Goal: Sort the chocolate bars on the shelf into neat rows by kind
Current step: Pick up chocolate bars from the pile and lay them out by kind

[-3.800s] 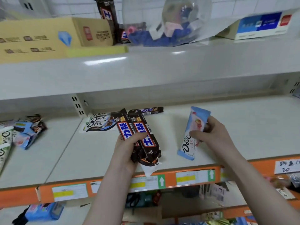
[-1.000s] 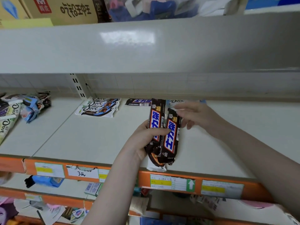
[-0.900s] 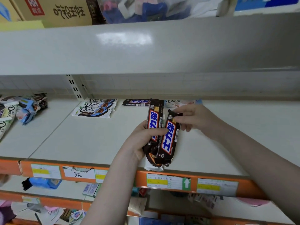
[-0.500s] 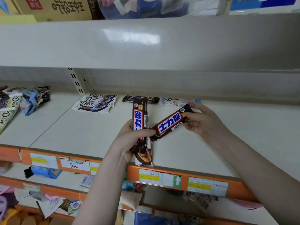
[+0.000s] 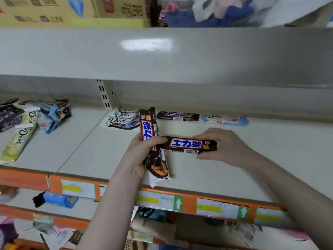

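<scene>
My left hand (image 5: 142,156) grips an upright brown Snickers bar (image 5: 148,127) together with a white-wrapped bar (image 5: 159,173) behind it, above the shelf's front. My right hand (image 5: 221,147) pinches a second brown Snickers bar (image 5: 189,144), held level and crosswise, its left end touching my left hand. At the back of the grey shelf (image 5: 252,159) lie a stack of white Dove bars (image 5: 122,120), one brown Snickers bar (image 5: 178,116) and a light blue Dove bar (image 5: 225,120), side by side.
A mixed heap of Dove bars (image 5: 32,120) lies on the left shelf section, past a seam. The shelf front is an orange strip (image 5: 189,202) with price labels. The upper shelf (image 5: 162,51) overhangs closely. Cartons (image 5: 54,9) stand on top; more goods lie below.
My right hand has drawn one Snickers bar out of my left hand's bundle and turned it from slanted to level. The light blue Dove bar held earlier now lies at the back.
</scene>
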A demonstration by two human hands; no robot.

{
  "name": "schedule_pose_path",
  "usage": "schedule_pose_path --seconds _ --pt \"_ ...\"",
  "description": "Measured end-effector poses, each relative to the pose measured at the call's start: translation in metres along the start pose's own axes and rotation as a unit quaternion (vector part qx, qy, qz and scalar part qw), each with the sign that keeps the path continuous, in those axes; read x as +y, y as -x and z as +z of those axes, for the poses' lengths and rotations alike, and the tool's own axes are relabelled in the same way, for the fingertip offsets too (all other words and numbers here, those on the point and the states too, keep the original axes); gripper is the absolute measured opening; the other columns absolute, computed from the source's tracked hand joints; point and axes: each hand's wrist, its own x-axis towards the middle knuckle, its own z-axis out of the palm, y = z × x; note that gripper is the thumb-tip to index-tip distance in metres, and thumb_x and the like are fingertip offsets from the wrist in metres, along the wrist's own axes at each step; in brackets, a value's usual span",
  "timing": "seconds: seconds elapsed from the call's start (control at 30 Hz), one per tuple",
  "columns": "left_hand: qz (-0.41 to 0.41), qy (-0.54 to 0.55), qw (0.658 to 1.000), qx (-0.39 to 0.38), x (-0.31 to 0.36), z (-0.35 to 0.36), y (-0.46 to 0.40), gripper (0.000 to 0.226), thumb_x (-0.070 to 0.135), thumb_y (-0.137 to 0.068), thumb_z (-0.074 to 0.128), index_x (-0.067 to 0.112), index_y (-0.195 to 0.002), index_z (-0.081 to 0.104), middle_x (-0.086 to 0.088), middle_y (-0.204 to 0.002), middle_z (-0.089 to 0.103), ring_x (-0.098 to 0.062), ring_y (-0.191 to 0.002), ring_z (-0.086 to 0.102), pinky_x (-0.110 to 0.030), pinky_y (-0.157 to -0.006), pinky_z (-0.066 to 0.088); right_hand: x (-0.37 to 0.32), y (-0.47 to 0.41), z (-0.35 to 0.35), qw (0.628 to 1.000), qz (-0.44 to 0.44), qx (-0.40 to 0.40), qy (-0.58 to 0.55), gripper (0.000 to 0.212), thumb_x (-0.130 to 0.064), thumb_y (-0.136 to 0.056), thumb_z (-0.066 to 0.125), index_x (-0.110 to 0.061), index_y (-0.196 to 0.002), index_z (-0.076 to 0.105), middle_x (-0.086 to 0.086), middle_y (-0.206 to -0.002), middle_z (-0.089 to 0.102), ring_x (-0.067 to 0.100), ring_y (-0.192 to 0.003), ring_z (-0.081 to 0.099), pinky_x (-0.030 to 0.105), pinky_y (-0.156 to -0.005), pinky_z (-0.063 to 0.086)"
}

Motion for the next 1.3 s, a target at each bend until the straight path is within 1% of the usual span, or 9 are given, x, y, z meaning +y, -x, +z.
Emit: schedule_pose_path --seconds 0.17,0.33,0.5,0.63,0.73,0.87,1.07,1.2,1.3 --pt "-0.031 0.090 0.995 -0.002 0.011 -0.024 -0.011 0.014 0.003 -0.084 0.062 0.003 -0.098 0.058 -0.012 -0.071 0.064 -0.020 -0.050 0.063 -0.023 -0.046 0.053 -0.012 -0.026 0.012 0.989 -0.051 0.086 0.112 0.038 -0.020 -0.069 0.078 -0.019 -0.105 0.068 -0.006 -0.091 0.066 0.010 -0.086 0.056 0.017 -0.073 0.034" --pt "-0.054 0.130 0.990 -0.017 0.012 -0.044 -0.021 0.014 0.014 -0.090 0.058 0.004 -0.099 0.056 -0.014 -0.079 0.062 -0.023 -0.063 0.060 -0.026 -0.050 0.055 -0.006 -0.060 0.006 0.980 0.001 0.136 0.144 0.024 -0.025 -0.074 0.073 -0.022 -0.098 0.070 0.003 -0.078 0.063 0.019 -0.078 0.057 0.033 -0.069 0.042" --pt "-0.071 0.127 0.989 -0.037 0.012 -0.055 -0.025 0.024 0.016 -0.089 0.059 0.004 -0.109 0.056 -0.013 -0.081 0.063 -0.022 -0.067 0.061 -0.029 -0.054 0.054 0.006 -0.100 0.012 0.984 0.045 0.089 0.148 0.025 -0.030 -0.076 0.071 -0.021 -0.099 0.067 0.002 -0.086 0.059 0.015 -0.085 0.052 0.025 -0.064 0.032" --pt "-0.082 0.115 0.990 -0.032 0.012 -0.059 -0.025 0.029 0.014 -0.087 0.062 0.002 -0.114 0.058 -0.015 -0.082 0.067 -0.022 -0.063 0.065 -0.028 -0.052 0.056 0.016 -0.113 0.021 0.985 0.053 0.067 0.150 0.030 -0.025 -0.076 0.073 -0.016 -0.105 0.067 0.012 -0.091 0.061 0.024 -0.089 0.055 0.030 -0.070 0.037" --pt "-0.087 0.106 0.990 -0.033 0.010 -0.062 -0.026 0.026 0.013 -0.087 0.063 0.002 -0.110 0.058 -0.014 -0.081 0.068 -0.022 -0.064 0.066 -0.029 -0.053 0.056 0.023 -0.111 0.031 0.979 0.051 0.094 0.171 0.036 -0.018 -0.075 0.074 -0.008 -0.109 0.066 0.019 -0.095 0.064 0.034 -0.094 0.055 0.036 -0.079 0.040" --pt "-0.088 0.106 0.990 -0.041 0.009 -0.064 -0.027 0.025 0.011 -0.086 0.062 0.003 -0.109 0.057 -0.014 -0.080 0.068 -0.021 -0.065 0.067 -0.029 -0.054 0.056 0.027 -0.107 0.039 0.974 0.048 0.118 0.188 0.040 -0.016 -0.074 0.074 -0.004 -0.111 0.065 0.022 -0.103 0.064 0.036 -0.099 0.054 0.040 -0.084 0.041" --pt "-0.095 0.103 0.989 -0.039 0.010 -0.062 -0.026 0.031 0.010 -0.086 0.062 0.000 -0.115 0.056 -0.012 -0.076 0.070 -0.019 -0.059 0.069 -0.028 -0.051 0.055 0.027 -0.105 0.040 0.973 0.047 0.129 0.187 0.040 -0.016 -0.075 0.074 -0.006 -0.112 0.065 0.019 -0.108 0.063 0.033 -0.103 0.053 0.035 -0.087 0.037" --pt "-0.120 0.146 0.980 -0.056 0.012 -0.063 -0.024 0.036 0.025 -0.092 0.055 0.001 -0.120 0.055 -0.014 -0.074 0.071 -0.021 -0.058 0.069 -0.029 -0.050 0.056 0.028 -0.107 0.039 0.969 0.053 0.125 0.208 0.038 -0.019 -0.077 0.072 -0.010 -0.113 0.065 0.018 -0.108 0.061 0.034 -0.101 0.052 0.035 -0.085 0.038" --pt "-0.132 0.188 0.970 -0.085 0.013 -0.064 -0.024 0.041 0.035 -0.097 0.039 0.004 -0.121 0.052 -0.016 -0.073 0.071 -0.025 -0.062 0.069 -0.035 -0.059 0.055 0.025 -0.105 0.036 0.966 0.057 0.111 0.228 0.037 -0.023 -0.078 0.070 -0.013 -0.113 0.065 0.018 -0.106 0.060 0.035 -0.100 0.051 0.036 -0.083 0.039"
